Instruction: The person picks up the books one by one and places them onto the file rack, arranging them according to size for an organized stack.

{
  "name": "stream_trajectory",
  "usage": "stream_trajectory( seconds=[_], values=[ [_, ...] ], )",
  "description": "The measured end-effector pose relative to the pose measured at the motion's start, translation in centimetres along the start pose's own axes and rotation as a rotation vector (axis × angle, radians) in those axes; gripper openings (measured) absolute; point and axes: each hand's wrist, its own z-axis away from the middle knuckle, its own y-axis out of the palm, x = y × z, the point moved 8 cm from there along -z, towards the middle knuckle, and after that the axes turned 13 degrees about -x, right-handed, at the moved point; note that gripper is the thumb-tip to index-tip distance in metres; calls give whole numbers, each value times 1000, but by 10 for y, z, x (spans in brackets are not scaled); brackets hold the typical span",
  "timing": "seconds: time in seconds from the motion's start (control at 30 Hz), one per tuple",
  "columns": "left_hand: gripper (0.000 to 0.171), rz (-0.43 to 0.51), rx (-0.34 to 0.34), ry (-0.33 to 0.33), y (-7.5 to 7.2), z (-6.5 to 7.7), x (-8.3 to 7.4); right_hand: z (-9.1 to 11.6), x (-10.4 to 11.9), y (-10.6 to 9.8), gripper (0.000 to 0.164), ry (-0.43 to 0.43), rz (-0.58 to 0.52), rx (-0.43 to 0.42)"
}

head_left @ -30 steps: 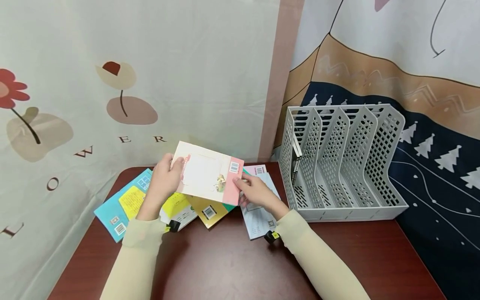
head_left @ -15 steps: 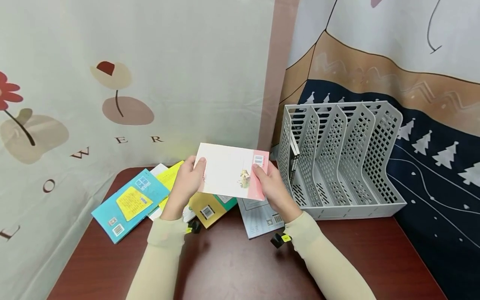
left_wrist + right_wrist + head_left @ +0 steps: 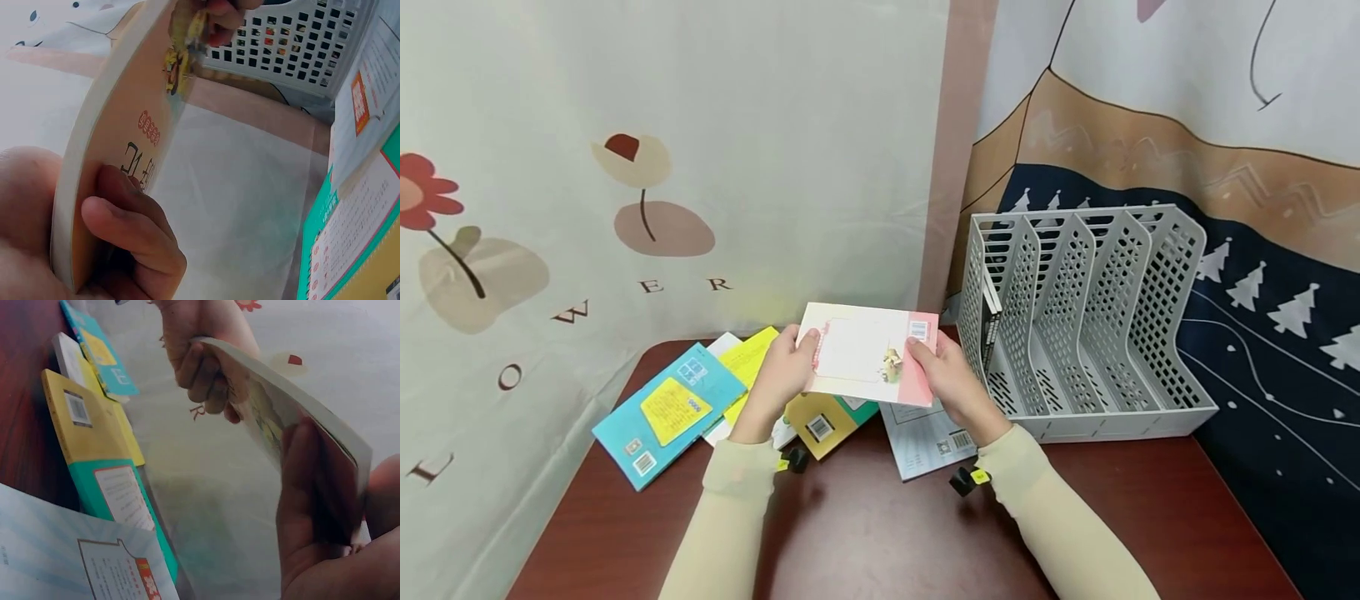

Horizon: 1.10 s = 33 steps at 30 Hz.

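Note:
A thin white book with a pink band [image 3: 857, 354] is held up over the table, its back cover with a barcode facing the head camera. My left hand [image 3: 784, 371] grips its left end, thumb on the back cover and fingers curled beneath, as the left wrist view shows. At the other end my right hand [image 3: 951, 375] pinches the pink band, thumb on top. In the right wrist view the fingers [image 3: 299, 481] lie against the book's other cover. Below the held book lie a yellow-and-green book [image 3: 820, 421] and a pale blue book [image 3: 925, 437].
To the right stands a grey perforated file rack [image 3: 1090, 425] with several slots; a thin book [image 3: 991, 317] leans in its leftmost slot. A blue book [image 3: 670, 412] and a yellow-and-white book [image 3: 748, 358] lie at the left of the brown table [image 3: 865, 533]. Printed curtains hang behind.
Both hands have carried the book to the right and levelled it from its earlier tilt. The right hand has moved its grip up onto the pink band. Over the last half second little moved.

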Motion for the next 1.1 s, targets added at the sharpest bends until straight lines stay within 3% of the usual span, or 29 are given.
stream_trajectory(
  seconds=[0.27,0.37,0.5,0.67,0.83,1.0,1.1],
  values=[
    [46,73,80,18,-4,2,-1,-13,-7,-15,36,37,4,18],
    [46,86,158,24,2,4,-2,-13,-7,-17,38,23,46,124],
    [44,96,280,32,14,8,-2,-4,-10,-8,40,45,98,334],
    [41,68,327,35,18,9,1,10,-14,5,45,90,118,540],
    [44,9,251,97,13,5,1,13,-12,9,47,74,106,550],
    [45,-96,63,131,1,-2,3,11,-13,12,48,74,99,511],
    [48,-87,-37,122,-7,-5,5,7,-12,10,46,65,88,443]
  ],
)
